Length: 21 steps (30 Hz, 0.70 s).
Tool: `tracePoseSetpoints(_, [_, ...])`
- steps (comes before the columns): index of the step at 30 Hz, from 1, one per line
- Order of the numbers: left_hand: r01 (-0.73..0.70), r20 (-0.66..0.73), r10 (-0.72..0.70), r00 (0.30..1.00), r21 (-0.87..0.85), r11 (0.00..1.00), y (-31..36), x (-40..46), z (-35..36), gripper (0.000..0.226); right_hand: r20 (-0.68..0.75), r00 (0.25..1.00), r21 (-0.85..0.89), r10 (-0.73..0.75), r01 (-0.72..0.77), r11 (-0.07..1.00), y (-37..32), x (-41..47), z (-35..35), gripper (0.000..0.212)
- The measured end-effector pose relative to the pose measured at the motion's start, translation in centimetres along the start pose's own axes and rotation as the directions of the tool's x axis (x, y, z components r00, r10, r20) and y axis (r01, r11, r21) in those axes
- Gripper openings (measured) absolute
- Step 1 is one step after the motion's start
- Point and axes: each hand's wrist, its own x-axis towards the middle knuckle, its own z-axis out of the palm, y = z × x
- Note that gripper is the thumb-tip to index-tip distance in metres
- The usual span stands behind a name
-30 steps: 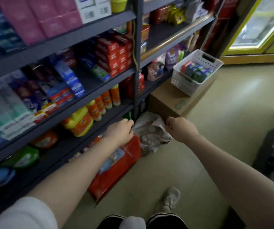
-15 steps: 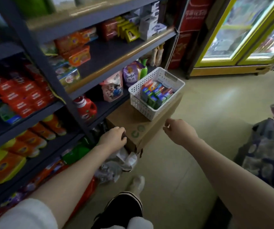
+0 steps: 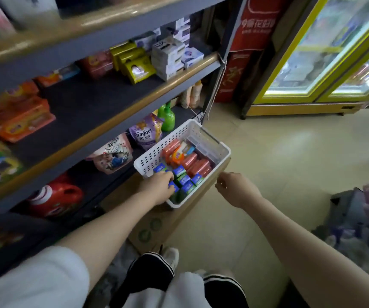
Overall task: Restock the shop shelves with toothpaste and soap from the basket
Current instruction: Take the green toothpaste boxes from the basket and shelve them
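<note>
Now left hand [image 3: 159,187] grips blue-green box [image 3: 172,187] in basket [image 3: 150,160]; right hand [image 3: 234,187] loosely curled, empty.

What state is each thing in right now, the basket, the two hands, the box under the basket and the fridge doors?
white basket: upright on the box, holding packs
left hand: inside the basket, fingers on the blue-green packs
right hand: beside the basket, loosely curled, holding nothing
cardboard box: closed, on the floor
fridge doors: closed, lit inside
</note>
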Motion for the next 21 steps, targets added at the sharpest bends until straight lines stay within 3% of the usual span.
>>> tracePoseSetpoints(5, [0.184, -0.035, -0.191, 0.981, -0.146, 0.972, -1.8, 3.5, 1.1, 0.038, 0.16, 0.97, 0.03, -0.182, 0.18, 0.983, -0.1, 7.3, 1.3, 0.026])
tracePoseSetpoints(11, [0.354, -0.146, -0.419, 0.896, -0.334, 0.874, -2.9, 5.1, 3.8, 0.051, 0.379, 0.852, -0.002, -0.362, 0.392, 0.92, -2.3, 14.4, 4.5, 0.045])
tracePoseSetpoints(17, [0.434, -0.133, -0.486, 0.864, -0.293, 0.852, -2.1, 6.6, 5.6, 0.072, 0.529, 0.654, -0.065, -0.54, 0.666, 0.743, -2.9, 17.8, 7.8, 0.067])
tracePoseSetpoints(21, [0.43, -0.108, -0.45, 0.886, -0.168, 0.887, -2.1, 8.1, 6.2, 0.082, 0.553, 0.598, -0.074, -0.581, 0.729, 0.681, -2.8, 19.6, 8.3, 0.073])
